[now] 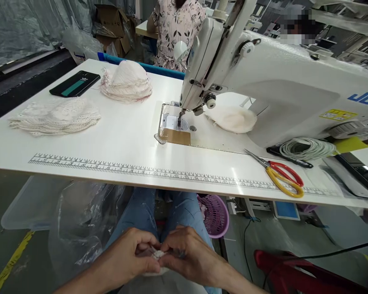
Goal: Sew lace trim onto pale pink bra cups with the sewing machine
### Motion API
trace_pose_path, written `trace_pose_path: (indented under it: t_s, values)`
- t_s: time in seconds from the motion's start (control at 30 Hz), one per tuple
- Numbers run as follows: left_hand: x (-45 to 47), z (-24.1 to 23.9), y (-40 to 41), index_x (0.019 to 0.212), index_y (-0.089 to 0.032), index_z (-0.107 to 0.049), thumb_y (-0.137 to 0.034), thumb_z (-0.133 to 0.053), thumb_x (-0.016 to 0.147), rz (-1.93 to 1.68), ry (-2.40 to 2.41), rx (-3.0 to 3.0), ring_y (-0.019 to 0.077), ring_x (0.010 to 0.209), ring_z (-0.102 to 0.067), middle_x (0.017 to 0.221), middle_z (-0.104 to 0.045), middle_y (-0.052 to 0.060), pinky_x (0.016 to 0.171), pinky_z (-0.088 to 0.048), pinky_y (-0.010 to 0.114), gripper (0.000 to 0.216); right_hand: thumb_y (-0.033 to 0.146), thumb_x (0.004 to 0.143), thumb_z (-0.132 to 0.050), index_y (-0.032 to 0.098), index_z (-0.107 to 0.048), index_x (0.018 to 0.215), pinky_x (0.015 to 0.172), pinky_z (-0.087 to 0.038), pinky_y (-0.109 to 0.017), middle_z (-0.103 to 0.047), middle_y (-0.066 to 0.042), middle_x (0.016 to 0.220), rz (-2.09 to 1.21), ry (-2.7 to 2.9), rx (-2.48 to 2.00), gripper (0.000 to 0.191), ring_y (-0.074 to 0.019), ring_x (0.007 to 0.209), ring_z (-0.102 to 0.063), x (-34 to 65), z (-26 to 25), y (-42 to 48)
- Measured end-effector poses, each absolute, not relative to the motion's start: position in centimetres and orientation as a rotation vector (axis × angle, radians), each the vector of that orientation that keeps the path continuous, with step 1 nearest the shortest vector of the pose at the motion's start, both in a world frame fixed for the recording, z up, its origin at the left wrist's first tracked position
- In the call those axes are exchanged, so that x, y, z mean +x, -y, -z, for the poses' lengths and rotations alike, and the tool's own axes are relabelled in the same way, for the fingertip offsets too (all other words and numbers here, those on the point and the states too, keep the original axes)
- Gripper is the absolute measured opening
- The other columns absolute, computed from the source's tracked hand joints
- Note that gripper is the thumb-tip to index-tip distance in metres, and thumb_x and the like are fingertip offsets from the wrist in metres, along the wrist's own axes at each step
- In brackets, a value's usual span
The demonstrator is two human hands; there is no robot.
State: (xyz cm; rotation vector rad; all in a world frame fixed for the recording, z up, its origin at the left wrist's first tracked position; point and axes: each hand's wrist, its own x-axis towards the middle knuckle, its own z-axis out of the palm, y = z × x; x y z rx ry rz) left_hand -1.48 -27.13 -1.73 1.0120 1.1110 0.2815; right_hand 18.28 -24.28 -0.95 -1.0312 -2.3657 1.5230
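Observation:
Low over the lap, my left hand and my right hand meet with their fingertips pinched together. Between them is a small piece of white fabric, mostly covered by the fingers. Both hands are closed on it, below the table's front edge. On the table stands a white sewing machine, its needle over the metal plate. A cream rounded fabric piece lies under the machine's arm. To the left are a stack of lace pieces and a taller stack of pale fabric pieces.
A black phone lies at the table's far left. Scissors with red and yellow handles rest near the right front edge, beside a coil of pale cord. A purple basket stands below. Behind the table is a person in a floral top.

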Motion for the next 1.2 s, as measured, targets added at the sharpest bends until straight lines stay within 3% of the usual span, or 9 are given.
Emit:
trace_pose_path:
  t_s: [0.27,0.5,0.6,0.8,0.9,1.03,1.2]
  values:
    - [-0.5,1.8,27.7,0.056,-0.013,-0.059,-0.030,-0.072,0.059,-0.334,-1.190,0.981,0.0085,0.051,-0.030,0.049,-0.035,-0.008,0.047,-0.022,0.020,0.021,0.024,0.081,-0.063,0.018,-0.064,0.076,0.068,-0.036,-0.025,-0.058,0.002,0.061,-1.211,2.399,-1.036,0.008,-0.0124,0.063,-0.054,19.0,1.1,25.6]
    - [0.0,1.3,27.1,0.056,-0.014,-0.058,-0.028,-0.075,0.050,-0.339,-1.182,0.820,0.0103,0.056,-0.038,0.053,-0.047,-0.006,0.052,-0.029,0.021,0.023,0.039,0.083,-0.063,0.016,-0.066,0.083,0.060,-0.039,-0.019,-0.063,-0.001,0.069,-1.550,2.187,-0.994,0.024,-0.0111,0.063,-0.056,19.9,1.2,24.9]
    - [0.2,0.6,26.8,0.055,-0.015,-0.056,-0.026,-0.071,0.052,-0.309,-1.221,0.874,0.0100,0.055,-0.036,0.052,-0.044,-0.007,0.051,-0.027,0.020,0.019,0.044,0.084,-0.060,0.015,-0.067,0.083,0.056,-0.038,-0.018,-0.064,-0.002,0.070,-1.654,2.132,-0.970,0.030,-0.0110,0.062,-0.057,20.2,1.6,24.7]
    - [0.6,-0.6,26.3,0.054,-0.018,-0.047,-0.022,-0.064,0.058,-0.251,-1.224,0.963,0.0084,0.051,-0.029,0.048,-0.035,-0.009,0.047,-0.022,0.020,0.018,0.047,0.086,-0.055,0.015,-0.067,0.082,0.062,-0.040,-0.021,-0.067,-0.005,0.074,-1.641,2.151,-0.956,0.035,-0.0138,0.069,-0.059,20.3,1.8,24.6]
    - [0.5,-0.1,26.2,0.061,-0.019,-0.047,-0.021,-0.064,0.061,-0.252,-1.175,0.923,0.0077,0.047,-0.022,0.044,-0.031,-0.012,0.045,-0.017,0.021,0.017,0.047,0.088,-0.053,0.016,-0.067,0.082,0.063,-0.041,-0.021,-0.066,-0.004,0.074,-1.646,2.163,-0.954,0.035,-0.0144,0.070,-0.059,20.2,1.5,24.4]
    - [0.3,0.5,26.3,0.080,-0.016,-0.060,-0.023,-0.066,0.062,-0.185,-1.139,0.915,0.0081,0.047,-0.024,0.045,-0.036,-0.011,0.045,-0.016,0.022,0.020,0.044,0.087,-0.056,0.015,-0.068,0.081,0.065,-0.041,-0.021,-0.065,-0.004,0.074,-1.625,2.182,-0.953,0.031,-0.0138,0.070,-0.059,20.1,1.4,24.2]
    - [0.6,1.0,26.5,0.055,-0.013,-0.059,-0.026,-0.061,0.064,-0.178,-1.191,0.959,0.0079,0.049,-0.025,0.046,-0.033,-0.008,0.046,-0.015,0.023,0.015,0.036,0.083,-0.062,0.015,-0.068,0.084,0.058,-0.039,-0.017,-0.063,-0.001,0.069,-1.700,2.171,-1.011,0.022,-0.0119,0.066,-0.059,20.6,1.9,24.2]
